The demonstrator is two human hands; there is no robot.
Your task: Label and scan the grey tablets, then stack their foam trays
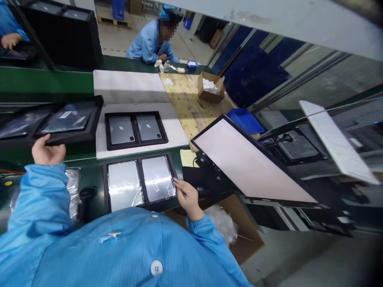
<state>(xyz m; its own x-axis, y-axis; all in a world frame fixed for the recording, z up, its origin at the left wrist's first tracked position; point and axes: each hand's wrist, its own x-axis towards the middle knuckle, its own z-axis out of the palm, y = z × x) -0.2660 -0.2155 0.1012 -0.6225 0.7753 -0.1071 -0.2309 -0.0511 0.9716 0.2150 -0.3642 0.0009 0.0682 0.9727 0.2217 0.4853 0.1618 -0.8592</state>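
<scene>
My left hand (49, 151) grips the near edge of a black foam tray (89, 129), which is tilted at the left. In it lies a bagged tablet (67, 117) with a white label, and a second bagged one (19, 125) is further left. My right hand (188, 197) has its fingertips on the right edge of a nearer black tray (171, 165) in front of my body. Two film-wrapped silvery tablets (125, 183) sit side by side in that tray. Beyond it, another black tray (136, 145) holds two bare grey tablets (121, 129), backs up.
A monitor (248, 159) stands at the right above an open carton (245, 227) with plastic bags. Left of the near tray are a dark handheld scanner (86, 195) and clear bags (72, 191). Across the bench, a person (149, 42) leans near a small carton (211, 95); stacked black trays (62, 38) stand left.
</scene>
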